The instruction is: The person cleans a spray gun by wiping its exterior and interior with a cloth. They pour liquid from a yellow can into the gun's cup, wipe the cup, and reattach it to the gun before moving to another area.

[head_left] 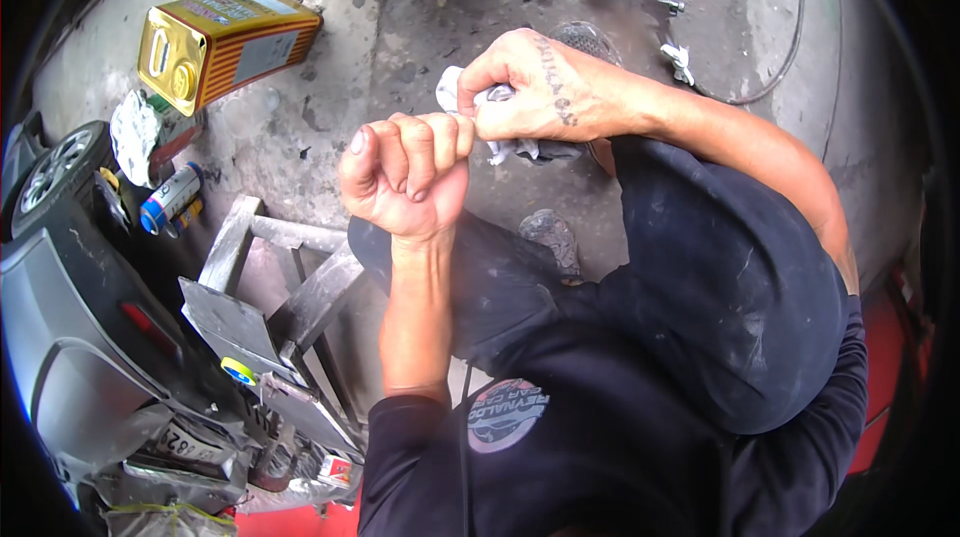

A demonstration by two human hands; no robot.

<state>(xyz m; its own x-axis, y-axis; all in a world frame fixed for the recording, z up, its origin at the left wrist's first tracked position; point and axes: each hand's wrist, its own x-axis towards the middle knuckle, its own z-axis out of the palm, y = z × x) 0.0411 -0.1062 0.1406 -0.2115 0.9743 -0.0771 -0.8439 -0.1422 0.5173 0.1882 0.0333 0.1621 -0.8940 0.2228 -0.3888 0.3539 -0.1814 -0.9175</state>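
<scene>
My left hand (415,172) is raised palm up, fingers curled into a fist. Whatever it may hold is hidden inside. Against its knuckle side my right hand (540,87) is closed, thumb and forefinger bent in a pinch. A crumpled white cloth (512,150) shows between and below the right fingers, which appear to grip it. Both hands hang in front of my knees. My dark trousers (720,277) and one shoe (550,237) are below them.
A gold rectangular can (235,49) lies on the concrete floor at the far left. Nearer are a spray can (172,197), a wheel (62,167) and a grey car bumper (95,337). Beside my left arm stands a metal frame (300,234) with yellow tape (238,370). A hose (797,27) curves at far right.
</scene>
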